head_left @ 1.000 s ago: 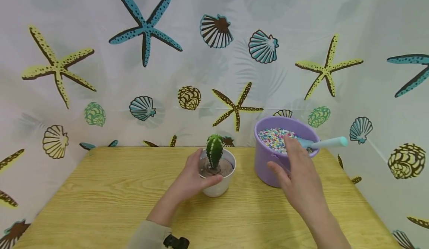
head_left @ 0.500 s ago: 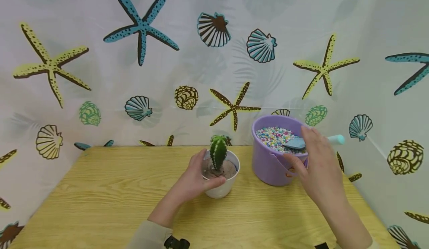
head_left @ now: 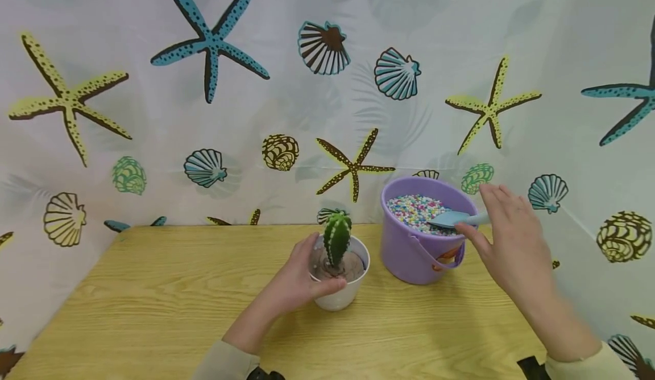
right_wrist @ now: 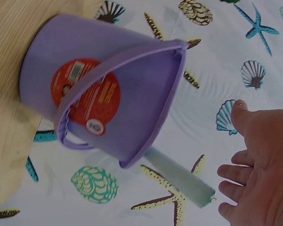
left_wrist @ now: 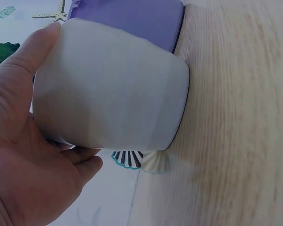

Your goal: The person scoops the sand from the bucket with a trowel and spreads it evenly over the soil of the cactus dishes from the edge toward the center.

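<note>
My left hand (head_left: 301, 276) grips the near left side of a white pot (head_left: 335, 301), its thumb across the front rim and its fingers round the side. A green cactus (head_left: 338, 240) stands in the pot's brownish fill. The left wrist view shows the pot's smooth wall (left_wrist: 113, 89) close up, its base on the table. With fingers spread, my right hand (head_left: 517, 246) hovers by the handle of a light blue scoop (head_left: 450, 218). In the right wrist view a gap separates the hand from that handle (right_wrist: 181, 178). The scoop's blade lies on multicoloured beads (head_left: 413, 208).
A purple bucket (head_left: 404, 257) holds the beads, right of the pot. Its handle (head_left: 430, 255) hangs down in front, near an orange-red sticker (right_wrist: 87, 92). Everything stands on a wooden table (head_left: 179, 289). Behind hangs a white curtain (head_left: 245, 112) printed with starfish and shells.
My right hand has moved right, from over the bucket's front to beside the scoop's handle. My left hand stays on the pot. The view has shifted slightly.
</note>
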A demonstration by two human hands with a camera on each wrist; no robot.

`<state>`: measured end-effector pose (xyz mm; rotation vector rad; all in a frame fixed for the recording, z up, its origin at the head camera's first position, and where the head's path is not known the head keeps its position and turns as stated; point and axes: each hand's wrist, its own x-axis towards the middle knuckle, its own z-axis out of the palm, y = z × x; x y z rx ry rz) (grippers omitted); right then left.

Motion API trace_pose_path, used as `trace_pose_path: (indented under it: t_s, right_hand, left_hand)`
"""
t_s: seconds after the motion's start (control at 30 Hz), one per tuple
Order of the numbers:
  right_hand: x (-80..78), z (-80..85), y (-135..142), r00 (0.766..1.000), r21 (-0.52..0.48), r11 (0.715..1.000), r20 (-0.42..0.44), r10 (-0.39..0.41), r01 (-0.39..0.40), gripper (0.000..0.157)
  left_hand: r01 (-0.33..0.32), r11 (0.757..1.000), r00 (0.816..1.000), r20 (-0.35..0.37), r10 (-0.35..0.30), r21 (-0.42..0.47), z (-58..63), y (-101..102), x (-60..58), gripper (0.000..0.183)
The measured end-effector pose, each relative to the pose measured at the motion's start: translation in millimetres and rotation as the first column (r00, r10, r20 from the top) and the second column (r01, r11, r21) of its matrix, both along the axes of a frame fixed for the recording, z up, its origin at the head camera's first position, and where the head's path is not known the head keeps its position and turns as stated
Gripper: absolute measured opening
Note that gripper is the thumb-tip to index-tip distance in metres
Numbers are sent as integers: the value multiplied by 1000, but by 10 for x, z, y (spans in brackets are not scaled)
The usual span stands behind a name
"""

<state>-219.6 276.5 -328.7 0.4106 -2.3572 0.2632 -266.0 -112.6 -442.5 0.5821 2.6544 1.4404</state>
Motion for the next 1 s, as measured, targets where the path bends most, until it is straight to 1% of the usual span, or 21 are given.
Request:
trace_pose_path:
  t_s: [0.07, 0.27, 0.47, 0.57, 0.7, 0.9, 1.0]
  right_hand:
    - [-16, 21, 65, 1000, 18, 1000, 16, -13, 13, 84]
    - [-42, 69, 223, 989, 61, 995, 123, -80, 73, 82]
    - [-53, 141, 290, 979, 76, 992, 170, -109, 97, 81]
    - [-71, 173, 311, 968, 73, 991, 215, -127, 114, 82]
    - [-103, 202, 343, 941, 80, 986, 295, -166, 149, 86]
    - [-120, 265, 392, 877, 110, 977, 430, -212, 183, 90]
    - [-131, 303, 393, 856, 132, 974, 464, -226, 185, 87]
  left_hand:
    - [5, 1000, 1000, 1, -5, -1, -6, -6, 7, 126]
    - [19, 1000, 1000, 10, -19, -7, -14, -14, 36, 127]
    - [27, 1000, 1000, 12, -27, 3, -16, -8, 47, 127]
    - [28, 1000, 999, 19, -28, 3, -6, -6, 57, 126]
    - [34, 999, 999, 24, -34, 10, 9, -1, 72, 125]
    - [40, 999, 999, 31, -40, 15, 14, 7, 103, 124]
    - [39, 999, 999, 22, -39, 17, 7, 9, 116, 123]
